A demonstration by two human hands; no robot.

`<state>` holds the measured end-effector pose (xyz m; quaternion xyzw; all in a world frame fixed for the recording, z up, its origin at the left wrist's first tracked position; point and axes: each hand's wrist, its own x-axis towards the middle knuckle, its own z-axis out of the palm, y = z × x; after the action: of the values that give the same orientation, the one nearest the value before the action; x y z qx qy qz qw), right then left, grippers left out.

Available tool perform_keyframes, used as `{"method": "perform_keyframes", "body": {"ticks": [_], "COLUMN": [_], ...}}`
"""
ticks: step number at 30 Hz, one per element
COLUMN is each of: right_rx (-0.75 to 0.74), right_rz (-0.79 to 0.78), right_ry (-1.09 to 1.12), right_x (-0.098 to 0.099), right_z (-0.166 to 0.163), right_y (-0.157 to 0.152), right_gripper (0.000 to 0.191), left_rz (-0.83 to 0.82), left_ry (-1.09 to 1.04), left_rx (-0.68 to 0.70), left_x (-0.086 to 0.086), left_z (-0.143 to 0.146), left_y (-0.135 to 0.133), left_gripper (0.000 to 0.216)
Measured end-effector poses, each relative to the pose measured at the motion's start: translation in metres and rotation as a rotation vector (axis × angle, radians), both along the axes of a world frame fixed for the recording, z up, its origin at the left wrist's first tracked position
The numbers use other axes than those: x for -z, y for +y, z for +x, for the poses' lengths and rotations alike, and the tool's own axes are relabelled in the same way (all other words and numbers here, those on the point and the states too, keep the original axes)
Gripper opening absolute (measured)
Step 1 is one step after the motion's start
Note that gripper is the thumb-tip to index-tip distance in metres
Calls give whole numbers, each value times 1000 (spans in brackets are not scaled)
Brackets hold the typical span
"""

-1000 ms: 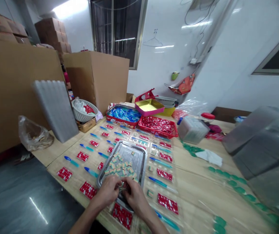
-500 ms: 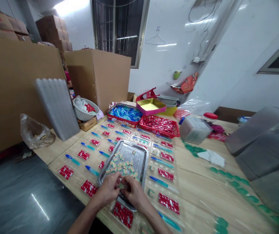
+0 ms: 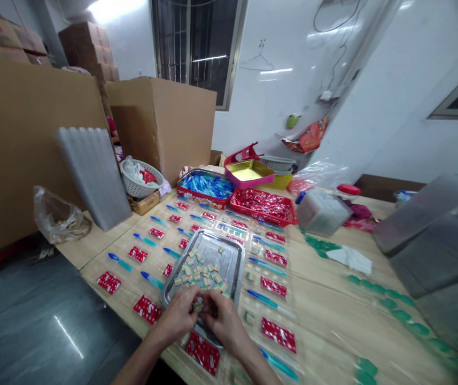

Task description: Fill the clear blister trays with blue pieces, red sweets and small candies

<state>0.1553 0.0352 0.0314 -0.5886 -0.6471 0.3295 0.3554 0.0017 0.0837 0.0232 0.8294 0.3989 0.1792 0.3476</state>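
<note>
My left hand and my right hand meet over the near end of a metal tray. Their fingers are curled together round a few small striped erasers. Several more of these small erasers lie loose in the tray. Clear blister sheets lie under and around the tray, filled with blue pens and red packets.
A red tin of blue pens and a red tray of red packets stand at the back. Cardboard boxes, a white basket and a grey tray stack line the left. Grey stacks fill the right.
Both hands have stayed together at the tray's near end, fingers working the small erasers. The view has drifted slightly.
</note>
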Motion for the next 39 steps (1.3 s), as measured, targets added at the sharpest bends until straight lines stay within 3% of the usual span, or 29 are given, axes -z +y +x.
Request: {"method": "perform_keyframes", "body": {"ticks": [9,16,23,30,39], "right_rx": [4,-13,51,24,50], "right_rz": [41,54,29,22,3], "right_ry": [-80,-63,-108,-20,-126], "right_x": [-1,-4,-2,-2,-6], "right_z": [-2,-5,-6,-9,-6], "right_y": [-2,-2,-4,-3,-7], "right_gripper": [37,25,23,21,20], "left_rz": [-12,-25,10,-13,2], "left_ry": [-48,-102,-110,-107,-76], "left_rx": [49,31,36,29,23], "left_x": [-2,-5,-7,-9,-5], "left_z": [0,-1,-2,-1,-1], "left_y": [-2,-2,-5,-5,-5], "left_gripper": [48,47,52,44,50]}}
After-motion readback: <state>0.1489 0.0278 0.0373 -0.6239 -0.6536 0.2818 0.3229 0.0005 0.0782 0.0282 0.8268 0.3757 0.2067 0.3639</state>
